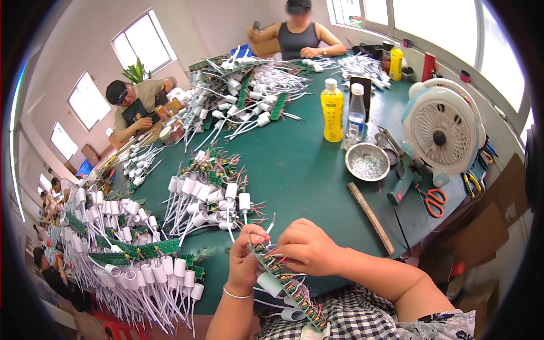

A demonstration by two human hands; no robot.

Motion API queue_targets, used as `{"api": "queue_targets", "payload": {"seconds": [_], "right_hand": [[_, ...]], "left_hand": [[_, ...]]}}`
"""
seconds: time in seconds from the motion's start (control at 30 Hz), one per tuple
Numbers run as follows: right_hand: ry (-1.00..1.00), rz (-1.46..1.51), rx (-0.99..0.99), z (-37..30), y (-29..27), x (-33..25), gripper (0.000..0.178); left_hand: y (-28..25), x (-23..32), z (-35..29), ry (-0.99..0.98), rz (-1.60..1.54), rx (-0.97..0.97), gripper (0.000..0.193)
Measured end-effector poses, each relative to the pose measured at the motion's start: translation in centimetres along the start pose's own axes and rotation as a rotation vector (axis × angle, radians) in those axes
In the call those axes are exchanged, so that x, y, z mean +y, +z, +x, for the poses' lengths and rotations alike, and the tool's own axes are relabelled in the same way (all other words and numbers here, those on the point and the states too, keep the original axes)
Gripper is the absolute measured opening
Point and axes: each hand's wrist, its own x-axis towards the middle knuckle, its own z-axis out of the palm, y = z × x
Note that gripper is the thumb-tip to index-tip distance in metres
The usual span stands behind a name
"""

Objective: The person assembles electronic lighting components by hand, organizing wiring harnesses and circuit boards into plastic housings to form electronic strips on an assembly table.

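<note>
A long green circuit board strip (287, 285) carries small parts and coloured wires, with white cylinders on white cables hanging from it. My left hand (245, 260) is closed round the strip's upper end. Bent over the board's upper part, my right hand (309, 247) has its fingers pinched together among the wires; what they hold is hidden. The strip slants down toward my checked clothing. Just beyond my left hand lies a heap of white cylinders (198, 195) with cables and green boards.
Larger heaps of wired cylinders (164, 272) cover the left and far table. At right stand a yellow bottle (332, 113), clear bottle (356, 116), metal bowl (367, 162), wooden stick (371, 218), glue gun (403, 180), orange-handled scissors (435, 203) and fan (442, 133). Other people sit around.
</note>
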Motion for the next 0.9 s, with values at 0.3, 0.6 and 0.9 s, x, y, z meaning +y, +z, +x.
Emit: {"api": "queue_targets", "payload": {"seconds": [0.3,0.6,0.9], "right_hand": [[-0.152,-0.108,-0.043,0.6,-0.9,0.6,0.031],[-0.081,0.012,-0.105,0.7,-3.8,1.2,0.018],[0.805,0.854,0.069,-2.4,-1.2,-2.7,0.046]], "left_hand": [[-0.1,-0.2,0.1,-0.018,-0.089,-0.063,0.026],[0.3,0.7,0.1,-0.132,-0.042,-0.063,0.023],[1.1,1.3,1.4,-0.264,0.44,-0.151,0.028]]}}
